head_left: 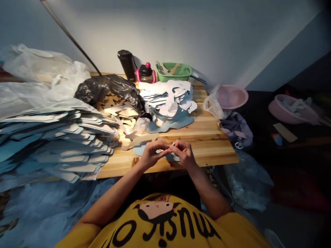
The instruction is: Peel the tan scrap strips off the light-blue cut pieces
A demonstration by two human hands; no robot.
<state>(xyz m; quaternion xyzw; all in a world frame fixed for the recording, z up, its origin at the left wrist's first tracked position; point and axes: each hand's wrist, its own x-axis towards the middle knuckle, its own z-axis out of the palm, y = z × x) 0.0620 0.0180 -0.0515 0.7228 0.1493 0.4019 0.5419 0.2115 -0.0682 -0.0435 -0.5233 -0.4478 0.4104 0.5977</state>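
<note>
Both hands meet over the front of the wooden table, fingertips pinched together. My left hand and my right hand close on something small and pale between them, too small to name. Beneath them lies a light blue cut-out piece, partly covered by the hands. Just beyond, a tan cut-out strip rests on the wood. Farther back is a blue wavy cut-out, in front of a heap of white cut-out pieces.
A tall stack of blue-and-white sheets fills the left side. A black plastic bag holds tan scraps. Behind stand a black tumbler, a pink-handled bottle and a green basket. Pink basins sit at right.
</note>
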